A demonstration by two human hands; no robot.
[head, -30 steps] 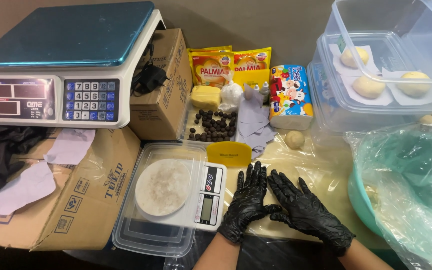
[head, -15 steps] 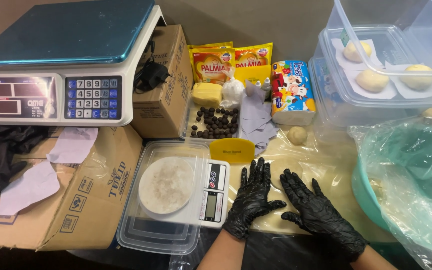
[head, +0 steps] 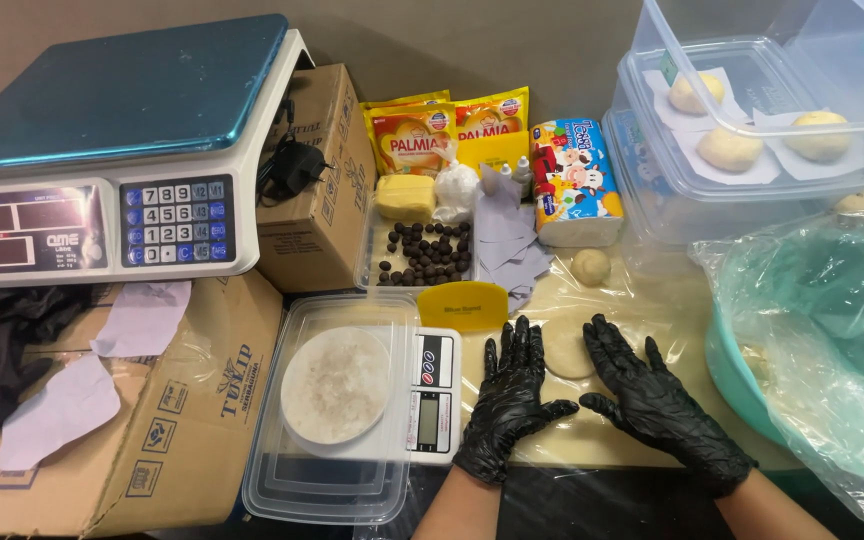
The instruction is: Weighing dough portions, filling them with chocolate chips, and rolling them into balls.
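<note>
Black-gloved left hand [head: 510, 405] and right hand [head: 652, 405], both spread wide and flat on the plastic-covered bench [head: 642, 300], holding nothing, flanking a flattened dough disc [head: 565, 348]. At nine o'clock, small kitchen scale [head: 372, 395]. At twelve, yellow scraper [head: 463, 305], dough ball [head: 590, 266], tray of dark filling balls [head: 422, 255]. At one o'clock, clear tubs of buns [head: 752, 150].

Glossy black rubbery gloves cover the left hand [head: 510, 410] and right hand [head: 658, 408]; the flattened dough [head: 566, 348] looks matt and smooth on shiny clear plastic sheet [head: 642, 310]; cardboard box [head: 167, 420] matt.
</note>
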